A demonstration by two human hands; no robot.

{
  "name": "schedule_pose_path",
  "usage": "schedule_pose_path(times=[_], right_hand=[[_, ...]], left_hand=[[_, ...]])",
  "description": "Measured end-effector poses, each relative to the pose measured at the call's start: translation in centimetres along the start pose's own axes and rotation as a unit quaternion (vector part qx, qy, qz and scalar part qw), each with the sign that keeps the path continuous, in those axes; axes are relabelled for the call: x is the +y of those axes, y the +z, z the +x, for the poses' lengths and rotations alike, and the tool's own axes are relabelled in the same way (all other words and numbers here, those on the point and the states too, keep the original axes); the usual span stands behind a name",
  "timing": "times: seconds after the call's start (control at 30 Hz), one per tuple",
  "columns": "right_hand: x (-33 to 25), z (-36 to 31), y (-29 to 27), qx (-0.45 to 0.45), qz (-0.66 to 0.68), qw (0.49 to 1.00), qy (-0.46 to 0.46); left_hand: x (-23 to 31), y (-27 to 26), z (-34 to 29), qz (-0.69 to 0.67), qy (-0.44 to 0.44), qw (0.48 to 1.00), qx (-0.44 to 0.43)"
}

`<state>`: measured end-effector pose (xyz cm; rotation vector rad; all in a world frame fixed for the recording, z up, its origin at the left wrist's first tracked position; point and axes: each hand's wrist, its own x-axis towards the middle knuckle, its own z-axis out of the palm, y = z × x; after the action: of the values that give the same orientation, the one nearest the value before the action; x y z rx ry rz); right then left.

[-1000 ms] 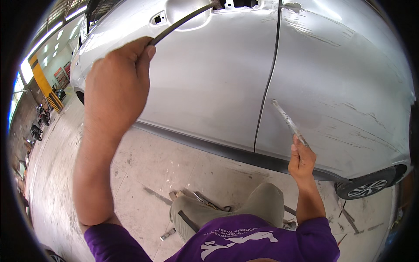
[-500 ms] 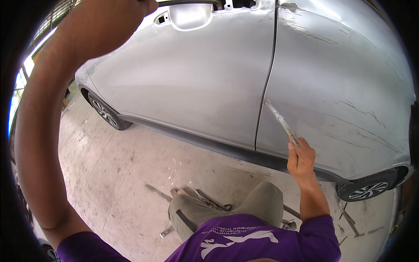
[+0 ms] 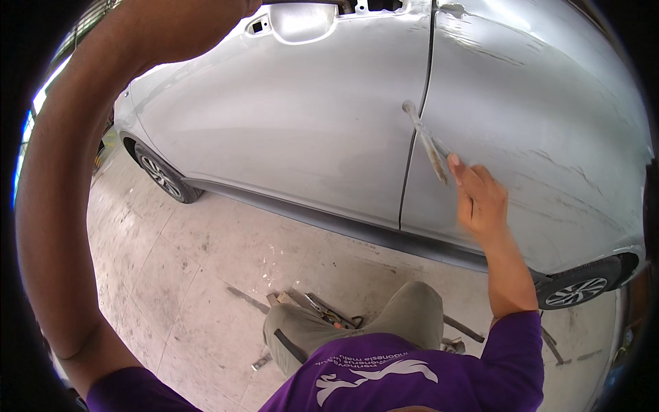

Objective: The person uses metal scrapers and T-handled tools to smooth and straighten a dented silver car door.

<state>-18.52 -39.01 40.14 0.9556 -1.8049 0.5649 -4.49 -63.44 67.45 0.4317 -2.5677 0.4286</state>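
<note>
My right hand point(image 3: 482, 196) grips a long, slim metal tool point(image 3: 427, 141) with a rounded end and worn, pale patches. Its rounded end is over the front door near the seam; motion blur hides whether it touches the metal. A silver-grey car door point(image 3: 288, 130) faces me, with a second door panel point(image 3: 535, 137) to the right of the dark seam. My left hand point(image 3: 192, 27) reaches up to the top of the front door, left of the handle recess point(image 3: 302, 22). The upper picture edge cuts off its fingers.
Scratches and dents mark the right panel. A dark sill point(image 3: 329, 230) runs between the left wheel point(image 3: 161, 175) and the right wheel point(image 3: 576, 292). Hand tools point(image 3: 329, 312) lie on the stained floor point(image 3: 206, 261) by my knees; metal bars point(image 3: 463, 328) lie to the right.
My right hand has moved up with the tool, whose rounded end went up and slightly left across the seam. My left hand has shifted slightly up and right.
</note>
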Motion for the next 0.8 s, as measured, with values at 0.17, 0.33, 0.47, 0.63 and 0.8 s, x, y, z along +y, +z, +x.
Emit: schedule_pose_path(times=[0.17,0.33,0.47,0.63,0.8], right_hand=[[0.6,3.8,0.8,0.015,-0.093,0.994,-0.056],[0.0,7.6,2.4,0.003,-0.174,0.982,-0.075],[-1.1,9.1,3.7,0.045,-0.183,0.977,-0.100],[-2.7,9.9,5.4,0.104,-0.148,0.974,-0.134],[-1.6,10.3,7.1,0.111,-0.170,0.976,-0.078]], left_hand=[[-2.1,0.6,-0.5,0.004,0.111,0.993,0.037],[-2.9,0.9,1.5,0.028,0.131,0.991,0.014],[-3.0,0.6,0.0,0.012,0.143,0.989,0.045],[-3.6,0.0,1.0,0.016,0.109,0.994,-0.011],[-3.6,0.0,0.1,0.014,0.142,0.989,0.025]])
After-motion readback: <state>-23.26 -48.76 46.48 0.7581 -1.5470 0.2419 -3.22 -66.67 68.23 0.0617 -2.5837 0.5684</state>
